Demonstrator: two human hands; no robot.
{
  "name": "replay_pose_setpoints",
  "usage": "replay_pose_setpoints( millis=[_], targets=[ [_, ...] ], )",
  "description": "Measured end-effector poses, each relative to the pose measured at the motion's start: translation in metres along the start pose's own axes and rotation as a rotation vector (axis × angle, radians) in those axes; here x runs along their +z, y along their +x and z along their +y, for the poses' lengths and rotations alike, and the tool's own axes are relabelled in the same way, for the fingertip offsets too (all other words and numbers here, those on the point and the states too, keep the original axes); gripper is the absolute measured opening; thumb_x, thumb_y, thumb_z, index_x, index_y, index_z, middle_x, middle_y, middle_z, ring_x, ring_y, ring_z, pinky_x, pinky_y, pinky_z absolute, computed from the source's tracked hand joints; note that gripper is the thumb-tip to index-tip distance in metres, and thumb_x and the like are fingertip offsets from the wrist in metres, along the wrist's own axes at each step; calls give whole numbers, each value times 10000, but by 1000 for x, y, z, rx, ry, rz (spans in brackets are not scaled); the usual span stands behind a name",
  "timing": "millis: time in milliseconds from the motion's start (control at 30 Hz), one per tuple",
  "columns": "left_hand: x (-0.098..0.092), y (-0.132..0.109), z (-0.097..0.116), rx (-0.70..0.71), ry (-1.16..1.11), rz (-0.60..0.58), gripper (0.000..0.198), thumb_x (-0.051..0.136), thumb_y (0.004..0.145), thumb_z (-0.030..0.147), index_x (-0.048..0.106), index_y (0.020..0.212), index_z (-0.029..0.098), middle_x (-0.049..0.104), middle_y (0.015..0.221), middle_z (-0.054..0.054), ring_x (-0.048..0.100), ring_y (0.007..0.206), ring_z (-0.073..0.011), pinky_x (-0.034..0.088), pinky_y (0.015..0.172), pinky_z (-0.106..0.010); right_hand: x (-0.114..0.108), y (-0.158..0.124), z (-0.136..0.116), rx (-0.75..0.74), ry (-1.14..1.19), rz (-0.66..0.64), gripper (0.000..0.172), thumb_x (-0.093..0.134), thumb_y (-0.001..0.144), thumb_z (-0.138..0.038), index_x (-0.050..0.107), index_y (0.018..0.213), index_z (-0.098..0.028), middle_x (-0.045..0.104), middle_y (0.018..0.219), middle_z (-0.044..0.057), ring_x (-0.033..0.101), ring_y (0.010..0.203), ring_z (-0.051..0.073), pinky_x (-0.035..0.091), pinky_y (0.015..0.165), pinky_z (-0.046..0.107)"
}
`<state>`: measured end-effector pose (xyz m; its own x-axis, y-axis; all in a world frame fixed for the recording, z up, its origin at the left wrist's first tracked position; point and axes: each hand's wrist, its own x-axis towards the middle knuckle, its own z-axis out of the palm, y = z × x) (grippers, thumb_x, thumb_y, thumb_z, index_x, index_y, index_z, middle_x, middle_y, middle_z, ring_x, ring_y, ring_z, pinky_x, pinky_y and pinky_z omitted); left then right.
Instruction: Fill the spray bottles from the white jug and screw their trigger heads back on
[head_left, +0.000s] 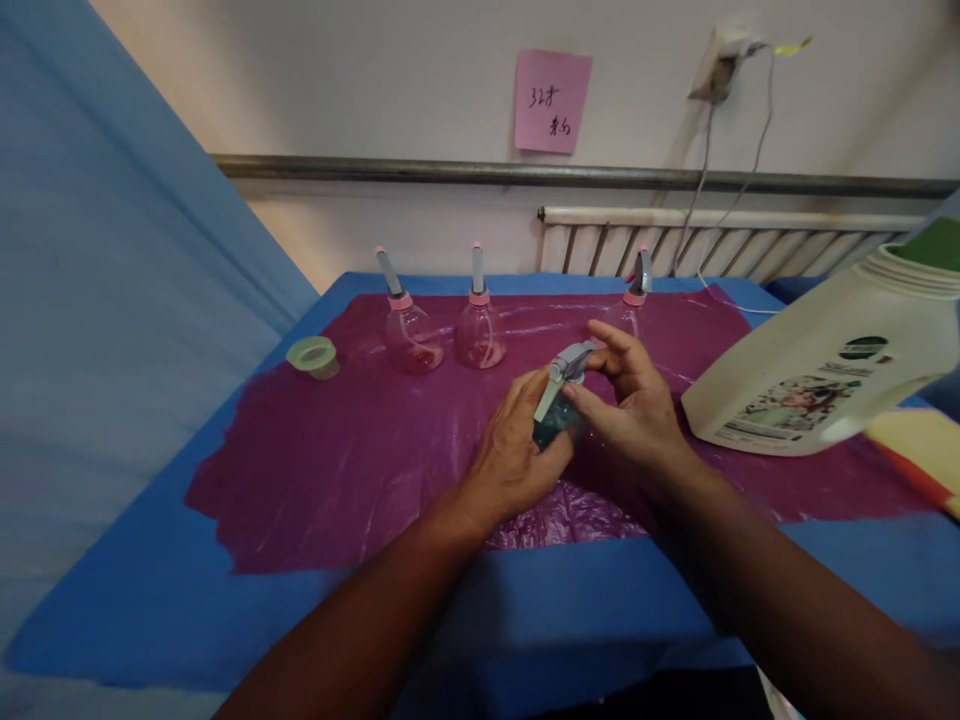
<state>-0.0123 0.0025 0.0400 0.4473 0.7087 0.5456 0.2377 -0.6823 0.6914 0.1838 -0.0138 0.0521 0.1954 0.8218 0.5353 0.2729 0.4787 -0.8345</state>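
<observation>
Near the middle of the table, my left hand (514, 440) is wrapped around the body of a teal spray bottle (555, 418). The bottle has a grey spray head with a pale green trigger and tilts slightly. At its neck, my right hand (630, 400) grips the base of the spray head between thumb and fingers, with the index finger stretched out. Behind my hands stand clear spray bottles with pink collars: one (411, 335) at left, one (481, 330) beside it, and a third (636, 300) partly hidden by my right hand.
Purple plastic sheeting (360, 450) covers much of the blue table cloth (150, 560). A pale green cup (313, 358) stands at left. At right is a large white jug (810, 360) beside a yellow item (919, 450). A blue curtain (135, 250) hangs at left; a radiator (720, 240) is behind.
</observation>
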Motion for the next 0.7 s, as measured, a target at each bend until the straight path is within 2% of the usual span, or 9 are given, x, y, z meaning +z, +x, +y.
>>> replay_pose_setpoints(
  millis=[100, 167, 300, 400, 600, 700],
  targets=[
    [-1, 0, 0, -4, -27, 0, 771, 747, 1020, 170, 501, 1729, 348, 666, 1664, -106, 689, 1501, -355, 593, 1290, -602, 3, 2, 2, 0, 1, 35, 785, 952, 892, -393, 615, 1601, -367, 726, 1170, 19, 751, 1130, 245, 638, 1170, 515],
    [-1, 0, -2, 6, -29, -8, 793, 756, 1021, 171, 491, 1743, 366, 666, 1669, -100, 683, 1511, -355, 591, 1297, -607, 4, 0, 1, 4, 6, 30, 797, 956, 894, -412, 608, 1611, -376, 726, 1223, 35, 750, 1167, 258, 635, 1187, 525],
    [-1, -1, -5, 22, 3, -9, 899, 787, 1005, 159, 432, 1798, 390, 648, 1708, -103, 651, 1562, -374, 572, 1324, -637, 1, -7, -5, 7, 47, -47, 792, 818, 1036, -420, 492, 1758, -414, 760, 1389, 69, 745, 1342, 274, 598, 1259, 550],
    [0, -1, -5, 34, -1, 4, 904, 782, 991, 144, 436, 1790, 389, 648, 1708, -102, 650, 1562, -376, 569, 1325, -648, -1, -9, -6, 50, 49, -86, 785, 750, 1086, -428, 440, 1806, -397, 800, 1276, 58, 787, 1228, 261, 655, 1158, 524],
    [-1, 1, 2, -49, -32, 3, 727, 762, 1006, 170, 543, 1676, 346, 687, 1617, -98, 724, 1424, -333, 618, 1253, -578, 1, -1, 0, 5, 20, -1, 774, 913, 942, -376, 597, 1649, -390, 755, 1203, 30, 767, 1174, 252, 622, 1223, 549],
    [-1, 2, 2, -26, -44, 6, 685, 758, 1005, 163, 567, 1641, 332, 693, 1594, -97, 723, 1419, -326, 610, 1260, -571, 3, 0, -1, 3, 30, -7, 756, 929, 928, -361, 618, 1617, -388, 725, 1227, 36, 751, 1178, 252, 635, 1206, 535]
  ],
)
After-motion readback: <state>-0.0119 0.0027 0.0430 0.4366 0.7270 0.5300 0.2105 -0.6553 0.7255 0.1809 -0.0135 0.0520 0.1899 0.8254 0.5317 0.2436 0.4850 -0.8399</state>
